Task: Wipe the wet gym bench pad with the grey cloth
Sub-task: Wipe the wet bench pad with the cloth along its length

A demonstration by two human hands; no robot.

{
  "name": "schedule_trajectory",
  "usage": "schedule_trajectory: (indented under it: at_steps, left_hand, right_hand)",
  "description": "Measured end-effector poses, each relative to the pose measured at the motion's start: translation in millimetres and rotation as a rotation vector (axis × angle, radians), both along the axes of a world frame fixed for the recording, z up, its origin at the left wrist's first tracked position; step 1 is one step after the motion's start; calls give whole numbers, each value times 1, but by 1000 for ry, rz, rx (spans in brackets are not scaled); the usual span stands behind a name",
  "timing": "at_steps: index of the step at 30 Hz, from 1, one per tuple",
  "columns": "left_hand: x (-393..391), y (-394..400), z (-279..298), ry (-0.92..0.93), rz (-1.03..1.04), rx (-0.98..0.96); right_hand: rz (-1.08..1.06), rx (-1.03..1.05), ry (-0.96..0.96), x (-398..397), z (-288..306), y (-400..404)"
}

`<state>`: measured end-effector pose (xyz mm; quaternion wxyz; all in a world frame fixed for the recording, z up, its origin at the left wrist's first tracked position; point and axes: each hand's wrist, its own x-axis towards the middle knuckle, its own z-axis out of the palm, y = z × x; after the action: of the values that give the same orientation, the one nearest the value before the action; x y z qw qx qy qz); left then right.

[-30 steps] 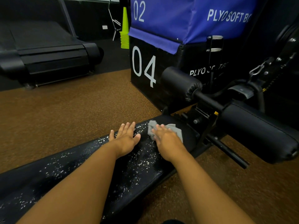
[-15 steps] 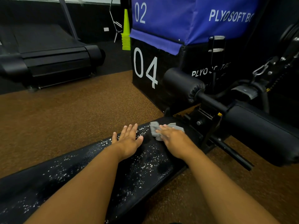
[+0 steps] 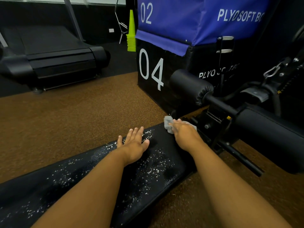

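Observation:
The black bench pad (image 3: pixel 158 175) runs from the lower left to the centre, speckled with bright water droplets. A crumpled grey cloth (image 3: pixel 168 124) lies at the pad's far end. My right hand (image 3: pixel 185 134) presses flat on the cloth with straight fingers, covering most of it. My left hand (image 3: pixel 134 145) rests flat on the wet pad with fingers spread, a hand's width left of the right hand. The patch of pad just below the right hand looks dark and free of droplets.
Beyond the pad's end stand the bench's black metal frame (image 3: pixel 215 119) and padded rollers (image 3: pixel 190 87). A black plyo box marked 04 (image 3: pixel 151 69) carries a blue one marked 02 (image 3: pixel 197 15). A treadmill (image 3: pixel 54 55) and stacked yellow cones (image 3: pixel 131 30) stand behind. Brown rubber flooring (image 3: pixel 74 120) surrounds the bench.
My right hand has pushed the grey cloth away from me along the pad to its far end. My left hand has stayed flat on the pad.

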<state>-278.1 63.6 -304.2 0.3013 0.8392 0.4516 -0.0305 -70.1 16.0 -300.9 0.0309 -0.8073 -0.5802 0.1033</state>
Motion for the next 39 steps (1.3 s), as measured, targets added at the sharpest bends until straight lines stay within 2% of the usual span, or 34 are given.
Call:
schedule_trajectory:
  at_steps: [2,4,7,9,14,15,17,18,20,22,25,27,31,33,36,37,39]
  left_hand:
    - [0,0,-2,3,0,6]
    - [1,0,-3,16,3,15]
    - [1,0,-2,22,5,11]
    - [1,0,-1,18,-1,8]
    - [0,1,-1,17,-10,12]
    - [1,1,-1,24,-9,16]
    - [2,0,-1,34,-8,26]
    - [2,0,-1,34,-8,28]
    - [2,0,0,30,-9,23]
    - [1,0,0,18,-11,19]
    - [1,1,-1,16,-16,14]
    - [1,2,-2,25,-13,17]
    - [2,1,-2,32,-4,20]
    - [2,0,0,28,-2,15]
    - [2,1,-1,24,2,7]
    - [2,2,-1,27,3,9]
    - [2,3,-3,28,7,18]
  right_hand:
    - [-90,-39,-81,-8,2,21]
    - [-70,7,-83,-26,0,35]
    - [116,84,60,-44,0,23]
    - [148,100,119,-32,8,15]
    - [-251,-74,-70,-9,25,28]
    - [-231,-55,-101,-18,25,32]
    - [-52,3,-89,-41,19,36]
    - [55,53,-37,-49,14,36]
    - [126,74,91,-47,11,33]
    - [33,12,32,-27,13,40]
    - [-218,-98,-40,-9,19,49]
    - [-165,-88,-66,-23,22,55]
    - [86,-56,85,-44,20,53]
    - [25,-100,57,-33,18,58]
    - [-133,-113,-106,-35,18,60]
    - [-129,-75,-100,-42,17,59]
    - [-37,-2,55,-52,12,50]
